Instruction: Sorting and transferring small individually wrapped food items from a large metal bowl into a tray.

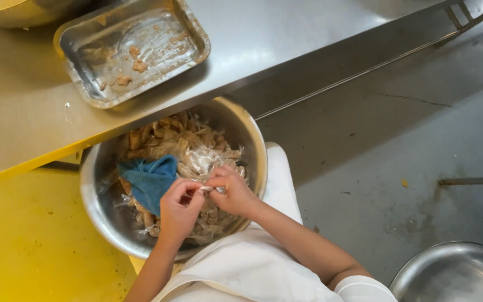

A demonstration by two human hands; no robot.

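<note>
A large steel bowl (93, 190) sits below the counter edge, full of small brown pieces wrapped in clear plastic (194, 148). A blue cloth (149, 179) lies inside it on the left. Both hands meet over the bowl's near side. My left hand (179, 210) and my right hand (233, 190) pinch one small clear-wrapped piece (207, 189) between their fingertips. White sleeves and a white apron show below.
A steel counter (264, 39) runs across the top with a dirty rectangular metal tray (191, 33) holding a few brown scraps. A yellow surface (29, 235) lies at left, grey floor at right, and another steel bowl (454, 274) sits at the bottom right.
</note>
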